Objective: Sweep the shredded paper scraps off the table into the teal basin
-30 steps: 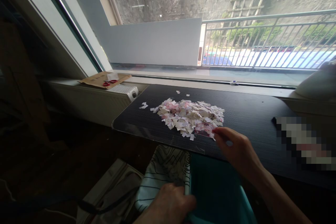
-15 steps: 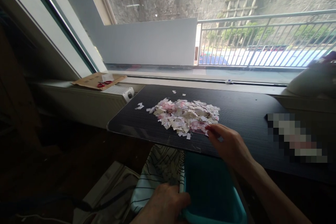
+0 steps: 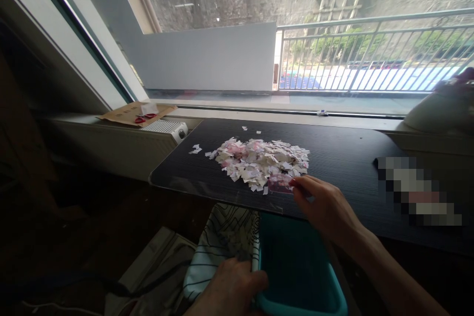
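A heap of small torn paper scraps (image 3: 262,155), mostly white and cream with some pink, lies on the dark table (image 3: 344,158). My right hand (image 3: 322,200) pinches the end of a thin, see-through pink card (image 3: 280,183), which lies at the heap's near edge. Below the table edge, my left hand (image 3: 235,281) is closed on the shared rim between a patterned fabric-lined basket (image 3: 207,261) and a teal bin (image 3: 335,281). Pale scraps show dimly inside the lined basket. The left fingertips are hidden inside the rim.
A few stray scraps (image 3: 195,149) lie left of the heap. Red-handled scissors (image 3: 144,118) rest on a brown paper envelope (image 3: 126,112) on the sill, above a white radiator (image 3: 174,131). A blurred-out object (image 3: 418,190) lies at the table's right.
The pink card has come slightly away from the heap's near edge, so more of it shows. My left hand keeps its hold on the rim.
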{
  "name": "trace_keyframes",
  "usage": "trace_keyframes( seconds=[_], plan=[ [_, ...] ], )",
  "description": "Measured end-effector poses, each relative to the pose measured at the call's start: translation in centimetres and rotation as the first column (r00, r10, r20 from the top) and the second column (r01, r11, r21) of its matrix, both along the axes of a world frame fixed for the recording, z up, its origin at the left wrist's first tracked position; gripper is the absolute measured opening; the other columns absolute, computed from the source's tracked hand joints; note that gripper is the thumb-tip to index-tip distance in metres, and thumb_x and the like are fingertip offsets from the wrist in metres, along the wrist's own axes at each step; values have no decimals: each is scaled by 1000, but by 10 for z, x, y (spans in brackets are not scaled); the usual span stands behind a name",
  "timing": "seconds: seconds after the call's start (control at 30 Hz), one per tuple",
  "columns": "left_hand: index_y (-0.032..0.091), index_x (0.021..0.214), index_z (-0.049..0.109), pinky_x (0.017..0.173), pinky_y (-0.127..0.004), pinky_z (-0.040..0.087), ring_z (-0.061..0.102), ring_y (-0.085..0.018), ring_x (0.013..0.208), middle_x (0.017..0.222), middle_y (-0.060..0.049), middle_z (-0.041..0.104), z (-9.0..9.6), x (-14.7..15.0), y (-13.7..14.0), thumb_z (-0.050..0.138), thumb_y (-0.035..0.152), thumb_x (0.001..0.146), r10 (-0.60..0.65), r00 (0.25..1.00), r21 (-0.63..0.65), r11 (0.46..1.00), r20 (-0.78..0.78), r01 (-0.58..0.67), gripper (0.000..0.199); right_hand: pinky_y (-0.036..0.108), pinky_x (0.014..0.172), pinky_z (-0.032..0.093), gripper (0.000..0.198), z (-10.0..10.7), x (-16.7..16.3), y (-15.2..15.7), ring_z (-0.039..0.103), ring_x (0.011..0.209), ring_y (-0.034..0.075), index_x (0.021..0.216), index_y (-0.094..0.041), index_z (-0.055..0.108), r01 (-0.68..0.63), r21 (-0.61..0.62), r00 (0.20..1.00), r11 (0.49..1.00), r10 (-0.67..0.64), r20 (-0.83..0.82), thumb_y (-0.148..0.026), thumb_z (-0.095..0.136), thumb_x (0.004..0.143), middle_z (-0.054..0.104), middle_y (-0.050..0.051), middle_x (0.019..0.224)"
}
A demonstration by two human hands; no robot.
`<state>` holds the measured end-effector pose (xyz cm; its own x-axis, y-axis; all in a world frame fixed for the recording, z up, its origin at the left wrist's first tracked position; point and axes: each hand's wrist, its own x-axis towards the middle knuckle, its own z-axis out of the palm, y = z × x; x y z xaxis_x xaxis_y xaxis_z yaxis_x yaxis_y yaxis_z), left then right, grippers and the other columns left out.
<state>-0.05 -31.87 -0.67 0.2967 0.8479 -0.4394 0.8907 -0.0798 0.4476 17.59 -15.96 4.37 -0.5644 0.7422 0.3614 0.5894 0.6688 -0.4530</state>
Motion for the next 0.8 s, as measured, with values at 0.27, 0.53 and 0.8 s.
trace_keyframes(
  seconds=[0.27,0.53,0.8],
  plan=[
    [23,83,60,64,-23,38,57,-19,75,81,0,60,5,-3,-3,69,30,75,43,998,52,998,45,-45,13,26,67,45,21,7,15,-3,64,74,16,93,-19,66,41,37,998,998,-42,38,-21,47,85,69,2,89],
    [23,77,56,62,-22,36,57,-17,73,80,3,60,5,-7,-5,70,24,71,90,990,38,995,105,-94,15,25,67,45,19,7,29,-6,63,74,15,93,-21,65,-9,-12,999,1000,10,54,-20,48,86,69,1,89],
    [22,76,56,64,-23,36,57,-17,76,81,3,61,10,-4,-2,69,21,69,110,993,16,994,53,-111,14,26,68,46,19,4,39,-14,63,76,15,94,-21,64,-26,-21,999,999,26,19,-21,46,88,68,3,89]
  ],
)
